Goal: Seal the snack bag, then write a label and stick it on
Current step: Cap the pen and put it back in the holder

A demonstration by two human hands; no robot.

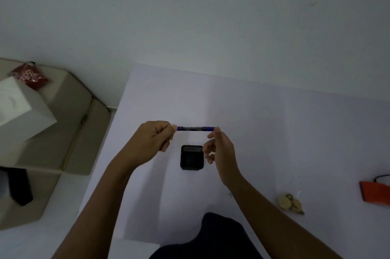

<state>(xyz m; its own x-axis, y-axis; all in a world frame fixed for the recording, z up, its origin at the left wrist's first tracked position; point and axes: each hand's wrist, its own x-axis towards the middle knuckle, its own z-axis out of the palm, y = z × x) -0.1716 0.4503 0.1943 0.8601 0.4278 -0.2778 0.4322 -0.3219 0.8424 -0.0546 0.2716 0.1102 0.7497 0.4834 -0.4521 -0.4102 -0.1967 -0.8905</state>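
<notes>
A blue marker pen is held level above the white table. My left hand pinches its left end with closed fingers. My right hand touches the right end with its fingertips, the other fingers loosely spread. Below the pen a small black square holder stands on the table. A clear snack bag with round biscuits lies at the right, apart from both hands; I cannot tell whether it is sealed.
An orange pouch with a black cord lies at the table's right edge. Left of the table are beige cardboard boxes, a white box and a red packet. My dark-clad knee is at the bottom.
</notes>
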